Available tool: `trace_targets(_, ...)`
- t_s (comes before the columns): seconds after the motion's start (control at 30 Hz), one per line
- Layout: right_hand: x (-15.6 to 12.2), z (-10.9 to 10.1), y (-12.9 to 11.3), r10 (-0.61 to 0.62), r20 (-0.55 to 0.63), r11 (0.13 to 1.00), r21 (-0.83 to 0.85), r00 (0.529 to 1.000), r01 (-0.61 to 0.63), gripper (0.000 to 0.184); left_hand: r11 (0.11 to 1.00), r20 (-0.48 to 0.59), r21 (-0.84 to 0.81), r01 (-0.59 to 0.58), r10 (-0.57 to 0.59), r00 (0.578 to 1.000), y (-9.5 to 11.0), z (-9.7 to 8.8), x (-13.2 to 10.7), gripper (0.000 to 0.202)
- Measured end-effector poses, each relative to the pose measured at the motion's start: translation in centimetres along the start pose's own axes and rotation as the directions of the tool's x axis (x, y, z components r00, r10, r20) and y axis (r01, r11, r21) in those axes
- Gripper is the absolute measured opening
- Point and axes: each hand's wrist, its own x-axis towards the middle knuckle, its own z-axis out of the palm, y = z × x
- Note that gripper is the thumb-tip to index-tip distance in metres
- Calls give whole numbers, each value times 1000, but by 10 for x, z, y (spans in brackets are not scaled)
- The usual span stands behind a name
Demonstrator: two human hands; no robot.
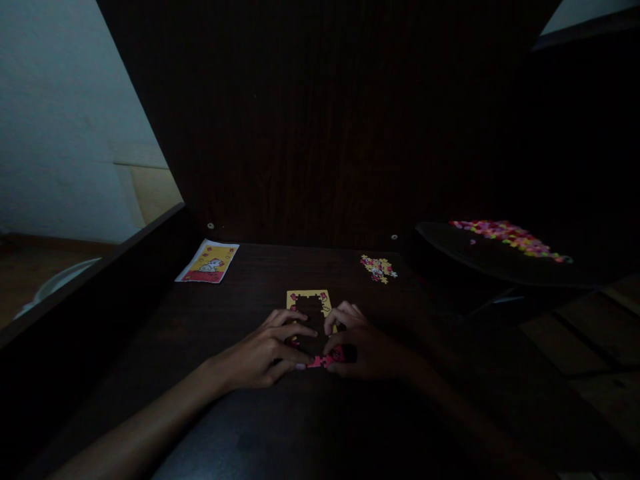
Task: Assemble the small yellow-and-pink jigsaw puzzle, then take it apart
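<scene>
A partly assembled jigsaw puzzle (327,297) lies on the dark table, its yellow upper border joined around an open middle. At its near edge runs a strip of pinkish-red puzzle pieces (317,362). My left hand (270,347) has its thumb and index finger closed on the left end of this strip, while its other fingers stretch over the middle. Curled around the right side, my right hand (370,348) holds a red puzzle piece (339,355) between thumb and index finger. Both hands hide parts of the side borders.
A printed picture card (209,261) with a white animal on yellow and red lies at the back left. Loose puzzle pieces (379,268) are heaped at the back right. Farther right, many colourful small bits (510,238) lie on a dark rounded surface (450,247). A dark panel (310,133) rises behind.
</scene>
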Motion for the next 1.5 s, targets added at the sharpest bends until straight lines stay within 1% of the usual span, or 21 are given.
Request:
trace_targets(0.27,-1,8,6,-29,-29,999,20,999,30,15,1000,-6,-12,-1,1,1000,2,-2,1,29)
trace_targets(0.5,1,5,0,-7,-28,1000,25,1000,8,16,1000,30,8,3,-3,1000,1,0,0,39)
trace_targets(0.67,2,5,0,-4,-17,999,36,1000,5,19,1000,41,27,0,-1,999,0,0,1,35)
trace_targets(0.83,1,7,4,-21,4,999,38,1000,21,15,1000,37,21,-2,1,999,0,0,1,35)
trace_targets(0.97,1,7,4,-36,-8,998,43,999,36,16,1000,40,23,-8,7,999,0,0,1,38)
trace_targets(1.27,2,7,0,-44,-31,998,46,999,45,8,999,31,-35,10,-9,999,1,-1,1,33)
trace_targets(1.33,2,9,0,-47,-41,997,67,998,49,9,999,18,-48,21,-20,1000,1,-1,0,32)
trace_targets(1.4,2,10,1,-59,-56,994,92,997,64,10,997,-20,-53,50,-51,998,0,-2,0,31)
trace_targets(1.5,1,11,3,-75,-90,989,118,993,86,14,988,-108,-49,148,-153,982,-4,-7,-1,32)
